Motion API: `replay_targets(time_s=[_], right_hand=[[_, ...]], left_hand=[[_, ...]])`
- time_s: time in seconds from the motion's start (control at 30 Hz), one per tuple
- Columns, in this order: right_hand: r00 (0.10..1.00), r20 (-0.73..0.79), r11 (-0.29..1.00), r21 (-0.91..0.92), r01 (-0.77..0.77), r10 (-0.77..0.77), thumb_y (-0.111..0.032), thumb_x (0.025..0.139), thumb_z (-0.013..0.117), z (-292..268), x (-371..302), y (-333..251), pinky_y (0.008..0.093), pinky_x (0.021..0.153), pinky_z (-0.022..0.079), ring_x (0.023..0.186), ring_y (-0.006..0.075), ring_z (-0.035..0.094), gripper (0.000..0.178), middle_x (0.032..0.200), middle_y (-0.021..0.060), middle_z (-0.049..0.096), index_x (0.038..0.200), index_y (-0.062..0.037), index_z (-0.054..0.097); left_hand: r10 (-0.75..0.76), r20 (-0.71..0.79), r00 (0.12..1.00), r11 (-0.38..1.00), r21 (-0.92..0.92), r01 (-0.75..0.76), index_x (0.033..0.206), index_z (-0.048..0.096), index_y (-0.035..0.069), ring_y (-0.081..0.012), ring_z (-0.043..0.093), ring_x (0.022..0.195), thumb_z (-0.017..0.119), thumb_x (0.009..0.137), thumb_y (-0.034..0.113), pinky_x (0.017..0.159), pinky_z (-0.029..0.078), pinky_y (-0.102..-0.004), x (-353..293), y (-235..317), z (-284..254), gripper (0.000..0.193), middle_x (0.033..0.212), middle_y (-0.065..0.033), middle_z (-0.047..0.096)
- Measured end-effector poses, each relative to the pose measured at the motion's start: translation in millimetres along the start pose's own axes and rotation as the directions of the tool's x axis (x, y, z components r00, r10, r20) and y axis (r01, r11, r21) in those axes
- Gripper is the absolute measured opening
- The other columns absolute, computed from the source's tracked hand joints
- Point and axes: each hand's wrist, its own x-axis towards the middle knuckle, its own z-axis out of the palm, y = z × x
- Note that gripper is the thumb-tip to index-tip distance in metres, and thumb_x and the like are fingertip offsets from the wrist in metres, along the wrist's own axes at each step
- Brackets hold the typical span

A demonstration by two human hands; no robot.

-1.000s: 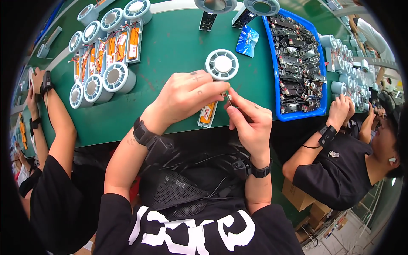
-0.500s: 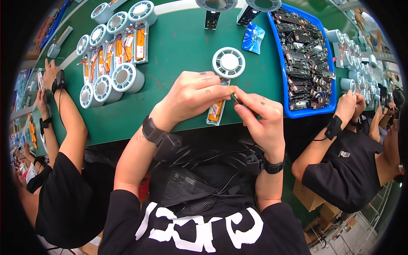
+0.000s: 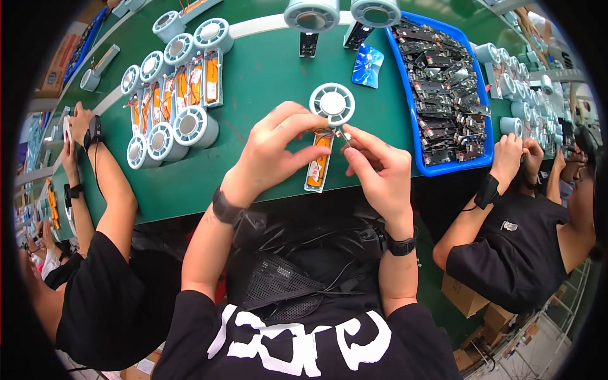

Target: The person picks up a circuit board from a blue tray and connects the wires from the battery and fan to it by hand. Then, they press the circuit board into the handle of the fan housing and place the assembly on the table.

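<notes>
A handheld fan with a round pale-blue head point(image 3: 332, 103) and white centre lies at the table's near edge. Its opened handle point(image 3: 319, 166) shows an orange battery, with thin wires at the neck. My left hand point(image 3: 269, 149) is over the handle's left side, thumb and index finger apart, the index tip by the wires. Beside the handle on the right, my right hand point(image 3: 380, 174) pinches a small thin dark piece point(image 3: 346, 141) near a tiny white connector. How that piece meets the wires is too small to tell.
A blue tray point(image 3: 415, 142) full of dark circuit boards stands to the right. Several fans with orange batteries point(image 3: 211, 79) lie at the left. Farther back are two fans point(image 3: 311, 16) and a blue card point(image 3: 368, 65). Co-workers' arms point(image 3: 113, 180) reach in from both sides.
My hands have come apart from their fingertip contact, and my left thumb has spread from the index finger, uncovering the wires. The camera view has shifted slightly.
</notes>
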Motion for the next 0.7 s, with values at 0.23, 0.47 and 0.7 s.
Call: replay_targets(time_s=[0.23, 0.47, 0.7], right_hand=[[0.988, -0.003, 0.953, 0.263, -0.150, 0.156, -0.001, 0.092, 0.066, 4, -1, 4, 0.0231, 0.052, 0.050, 0.061, 0.0085, 0.066, 0.031, 0.086, 0.0080, 0.074, 0.123, 0.0017, 0.069], [0.979, 0.011, 0.889, 0.416, -0.192, 0.206, -0.002, 0.096, 0.059, 9, -6, 13, 0.0182, 0.044, 0.041, 0.059, 0.0083, 0.063, 0.033, 0.092, 0.0105, 0.072, 0.128, 0.0026, 0.064], [0.984, -0.144, 0.980, 0.187, -0.073, 0.101, -0.002, 0.093, 0.065, 18, -16, 7, 0.0254, 0.053, 0.050, 0.061, 0.0132, 0.066, 0.030, 0.090, 0.0128, 0.073, 0.123, 0.0033, 0.067]], left_hand=[[-0.094, -0.039, 0.995, 0.965, 0.244, 0.101, 0.101, 0.069, 0.003, -0.0283, 0.068, 0.083, 0.081, 0.076, 0.001, 0.070, 0.057, -0.0360, -21, 8, 8, 0.028, 0.092, -0.0106, 0.068], [-0.081, -0.039, 0.996, 0.876, 0.475, 0.090, 0.096, 0.071, 0.002, -0.0267, 0.066, 0.077, 0.078, 0.077, -0.002, 0.066, 0.055, -0.0356, -14, 26, 20, 0.021, 0.084, -0.0107, 0.066], [-0.208, 0.027, 0.978, 0.793, 0.590, 0.152, 0.094, 0.071, 0.001, -0.0267, 0.065, 0.074, 0.075, 0.081, -0.002, 0.064, 0.053, -0.0367, -1, 40, 23, 0.014, 0.083, -0.0112, 0.066]])
